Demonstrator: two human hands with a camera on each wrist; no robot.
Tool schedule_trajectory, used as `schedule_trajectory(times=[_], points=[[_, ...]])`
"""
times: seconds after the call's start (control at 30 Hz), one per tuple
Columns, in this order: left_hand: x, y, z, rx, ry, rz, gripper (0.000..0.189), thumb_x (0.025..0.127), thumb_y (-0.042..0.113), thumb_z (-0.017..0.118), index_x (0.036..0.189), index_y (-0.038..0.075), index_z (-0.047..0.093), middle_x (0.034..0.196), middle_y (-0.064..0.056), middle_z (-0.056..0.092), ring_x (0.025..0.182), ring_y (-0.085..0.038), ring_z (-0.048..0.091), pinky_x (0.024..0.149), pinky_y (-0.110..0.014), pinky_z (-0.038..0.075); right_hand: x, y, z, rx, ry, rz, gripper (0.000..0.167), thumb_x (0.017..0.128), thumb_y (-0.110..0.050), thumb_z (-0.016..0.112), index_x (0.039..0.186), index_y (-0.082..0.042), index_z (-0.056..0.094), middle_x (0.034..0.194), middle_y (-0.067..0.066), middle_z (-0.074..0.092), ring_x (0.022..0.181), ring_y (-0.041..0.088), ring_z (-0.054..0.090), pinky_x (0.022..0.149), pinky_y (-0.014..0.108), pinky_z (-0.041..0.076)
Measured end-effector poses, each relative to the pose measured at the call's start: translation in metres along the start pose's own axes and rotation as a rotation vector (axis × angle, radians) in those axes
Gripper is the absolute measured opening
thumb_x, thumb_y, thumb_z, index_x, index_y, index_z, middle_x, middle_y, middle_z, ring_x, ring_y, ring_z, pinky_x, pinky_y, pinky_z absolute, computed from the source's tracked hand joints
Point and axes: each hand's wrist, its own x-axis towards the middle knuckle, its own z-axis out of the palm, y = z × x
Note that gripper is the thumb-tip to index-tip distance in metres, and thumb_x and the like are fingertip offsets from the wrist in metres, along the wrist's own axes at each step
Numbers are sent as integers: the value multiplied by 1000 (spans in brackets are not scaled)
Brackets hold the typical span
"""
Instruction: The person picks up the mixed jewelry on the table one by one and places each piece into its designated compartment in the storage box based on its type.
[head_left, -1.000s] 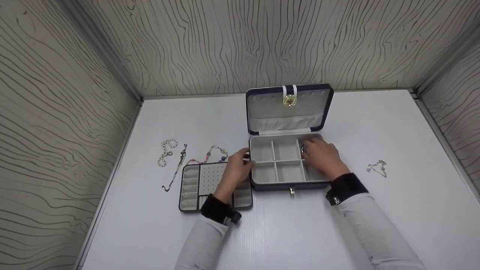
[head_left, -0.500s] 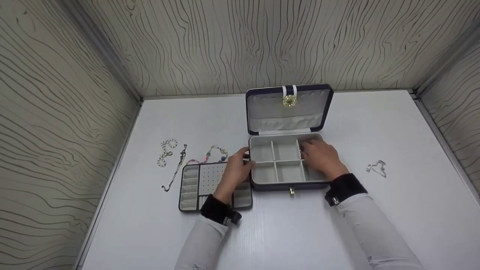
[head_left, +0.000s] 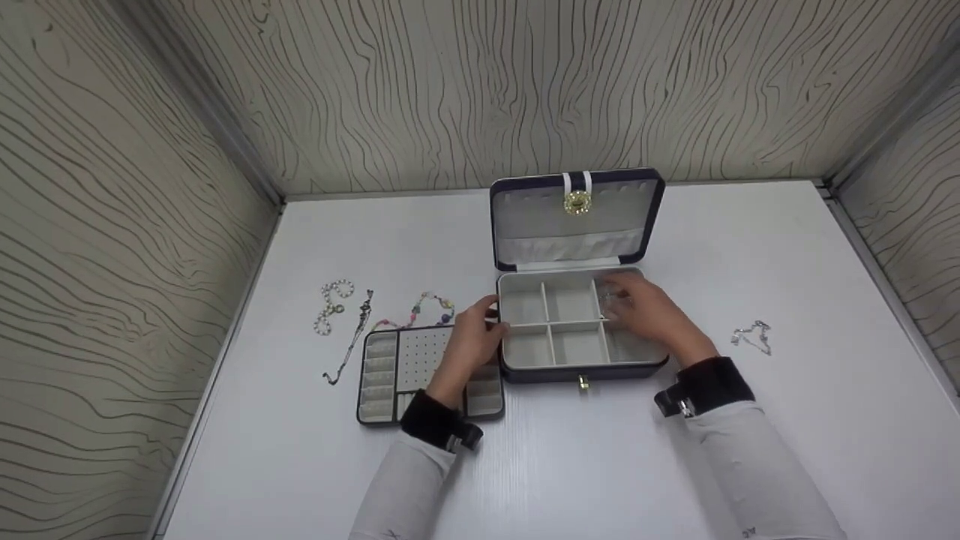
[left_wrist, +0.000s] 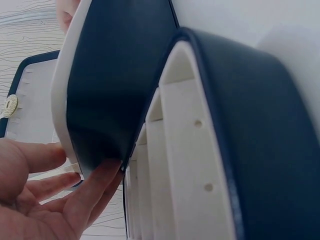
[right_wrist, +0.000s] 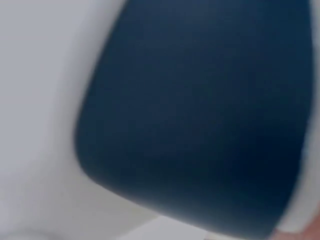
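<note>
A navy jewelry box (head_left: 581, 373) with a grey-white divided interior stands with its lid (head_left: 574, 225) raised. My left hand (head_left: 474, 337) grips the box's left wall; in the left wrist view the thumb lies on the pale rim and the fingers against the navy side. My right hand (head_left: 645, 311) is in the back right compartment, fingers and thumb spread apart. A small silvery piece of jewelry (head_left: 606, 299) lies between them, its kind too small to tell. The right wrist view shows mostly the box's navy side (right_wrist: 195, 120), with a sliver of hand at the corner.
A lift-out jewelry tray (head_left: 379, 375) lies left of the box, partly under my left forearm. Beyond it are a colored bead bracelet (head_left: 416, 309), a silver chain (head_left: 349, 349) and a pearl strand (head_left: 328, 309). Another silver chain (head_left: 752, 337) lies at right.
My right hand's fingers have spread from around the silvery piece, and its wrist has shifted slightly right. The left hand keeps its hold on the box wall.
</note>
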Motion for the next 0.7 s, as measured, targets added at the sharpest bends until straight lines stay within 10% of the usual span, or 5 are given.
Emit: schedule_trajectory(times=[0.4, 0.7], points=[[0, 0, 0, 2, -7, 3, 51, 93, 5, 63, 141, 0, 48, 120, -21, 63, 101, -27, 67, 84, -35, 54, -59, -7, -31, 86, 83, 79, 53, 100, -15, 57, 146, 2, 38, 141, 29, 43, 122, 45, 49, 99, 60, 39], [-1, 1, 0, 1, -7, 0, 51, 93, 6, 63, 141, 0, 48, 120, -21, 63, 101, -27, 66, 83, -35, 54, -111, 12, -29, -54, 57, 219, 78, 91, -28, 70, 150, 1, 28, 141, 37, 34, 124, 54, 40, 95, 65, 38]])
